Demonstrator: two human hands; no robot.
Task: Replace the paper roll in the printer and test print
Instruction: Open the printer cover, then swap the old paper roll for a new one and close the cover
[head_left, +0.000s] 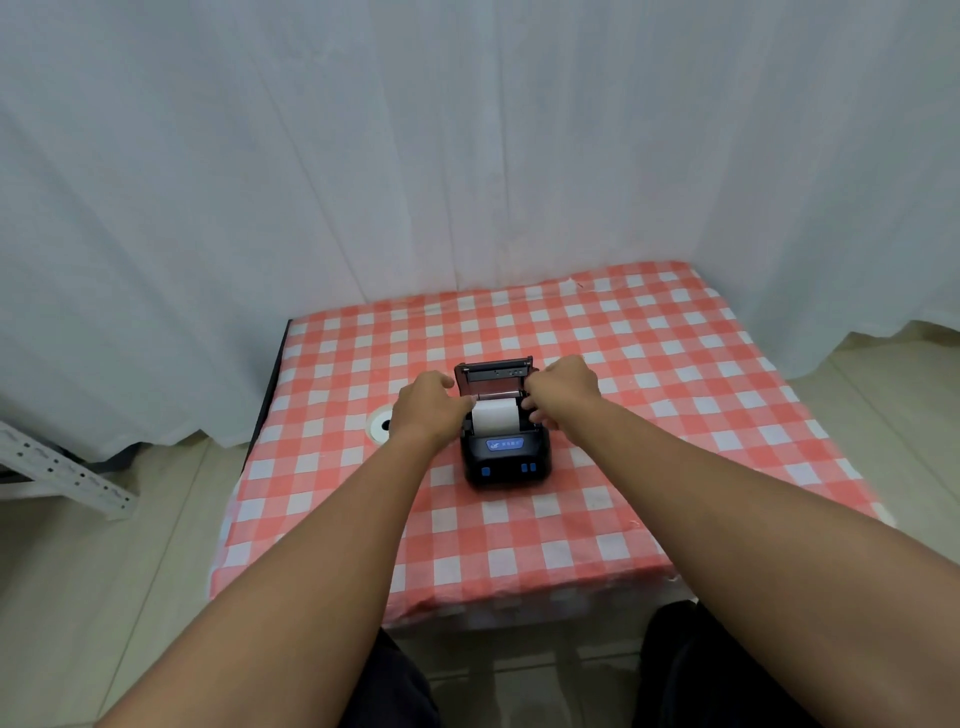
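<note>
A small black printer (506, 460) with blue buttons stands in the middle of the table, its lid (493, 375) tipped up and back. A white paper roll (496, 415) lies in the open bay. My left hand (428, 408) touches the roll's left end with its fingertips. My right hand (561, 392) has its fingers curled at the roll's right end, by the bay's edge. A second white roll (379, 426) lies flat on the cloth left of the printer, partly hidden by my left hand.
The table (675, 415) wears a red-and-white checked cloth. White curtains hang behind and on both sides. A white perforated metal rail (67, 473) lies on the floor at the left. My dark-clad knees show below the table's front edge.
</note>
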